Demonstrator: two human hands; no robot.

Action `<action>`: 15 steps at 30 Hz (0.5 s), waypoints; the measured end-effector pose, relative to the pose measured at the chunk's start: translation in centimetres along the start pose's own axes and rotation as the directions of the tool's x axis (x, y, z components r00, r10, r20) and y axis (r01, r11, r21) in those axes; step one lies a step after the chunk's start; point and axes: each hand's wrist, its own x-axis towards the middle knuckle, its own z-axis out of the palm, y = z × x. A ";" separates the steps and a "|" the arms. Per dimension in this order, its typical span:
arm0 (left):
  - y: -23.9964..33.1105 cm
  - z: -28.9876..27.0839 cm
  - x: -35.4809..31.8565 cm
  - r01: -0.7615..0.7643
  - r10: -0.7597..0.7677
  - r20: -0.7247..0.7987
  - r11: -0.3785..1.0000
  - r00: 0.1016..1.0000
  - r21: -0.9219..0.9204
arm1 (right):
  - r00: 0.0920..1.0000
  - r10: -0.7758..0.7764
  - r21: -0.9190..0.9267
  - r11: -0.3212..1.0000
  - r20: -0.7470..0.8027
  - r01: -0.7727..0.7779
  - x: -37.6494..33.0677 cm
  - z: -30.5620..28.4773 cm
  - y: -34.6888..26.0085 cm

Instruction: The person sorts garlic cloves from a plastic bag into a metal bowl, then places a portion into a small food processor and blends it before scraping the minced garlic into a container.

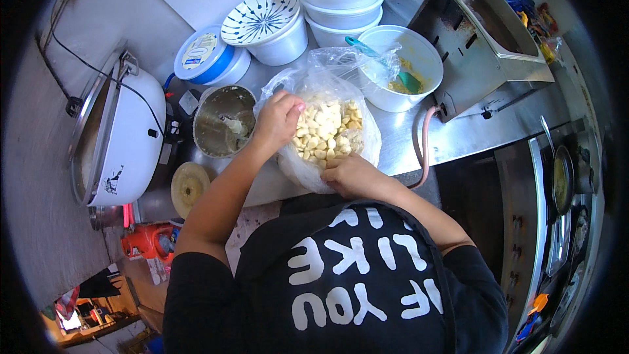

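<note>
A clear plastic bag [367, 132] full of peeled garlic cloves [318, 134] sits open on the steel counter in front of me. My left hand [280, 117] is closed at the bag's left rim, its fingers bunched with the thumb toward the cloves. At the near right side of the bag, my right hand [354, 175] is curled over the rim, and its fingertips are partly hidden by film and cloves. Left of the bag stands a metal processor bowl [226, 121] with a blade inside and wet residue on its wall.
Behind the bag are a white tub [426, 59] with a green spatula [409, 82], stacked white tubs [344, 16], a patterned bowl [259, 16] and a blue-lidded tub [200, 56]. A large white pot [134, 137] stands left, a round lid [190, 190] nearer, a steel fryer [485, 52] right.
</note>
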 end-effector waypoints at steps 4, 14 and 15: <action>1.4 -1.7 2.0 0.084 -0.086 -0.012 0.990 0.996 -0.117 | 0.997 -0.016 -0.036 0.999 -0.076 0.014 -0.4 0.1 -1.2; 3.7 -1.7 4.6 0.395 -0.340 0.200 0.806 0.919 -0.441 | 0.764 0.532 0.569 0.778 -0.367 -0.268 -1.8 -0.7 -1.0; 4.1 -1.9 4.9 0.405 -0.344 0.214 0.761 0.914 -0.507 | 0.795 0.530 0.671 0.708 -0.295 -0.222 -2.0 -1.2 -0.8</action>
